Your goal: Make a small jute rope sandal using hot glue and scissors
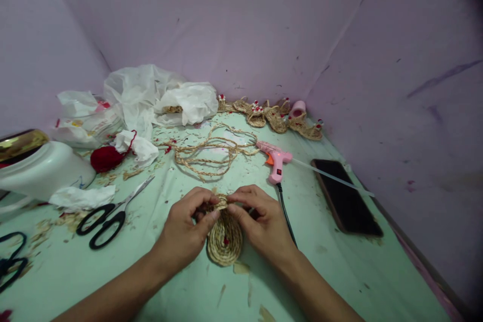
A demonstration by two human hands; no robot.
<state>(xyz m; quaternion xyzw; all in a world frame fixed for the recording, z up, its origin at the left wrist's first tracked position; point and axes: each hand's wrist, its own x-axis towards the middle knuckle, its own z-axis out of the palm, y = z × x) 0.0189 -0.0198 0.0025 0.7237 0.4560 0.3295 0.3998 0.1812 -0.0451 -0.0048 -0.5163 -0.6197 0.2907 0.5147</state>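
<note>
A coiled straw-braid piece (225, 244), oval with a small red spot near its middle, lies in front of me on the table. My left hand (188, 221) pinches the narrow far end of it between thumb and fingers. From the other side, my right hand (258, 219) grips the same end, fingertips close to those of the left. A small braided strip (222, 201) crosses the piece there, partly hidden by the fingers. Beyond the hands lies a loose length of braided straw cord (206, 161), its end near a pink glue gun (277, 158) with a long glue stick in it.
Black-handled scissors (113, 216) lie at left, with a red yarn ball (107, 158) and a white pot (45, 171) behind them. Plastic bags (143, 95) and several small straw slippers (277, 118) line the wall. A phone (347, 198) rests at right; the glue gun's cord (287, 216) runs behind my right hand.
</note>
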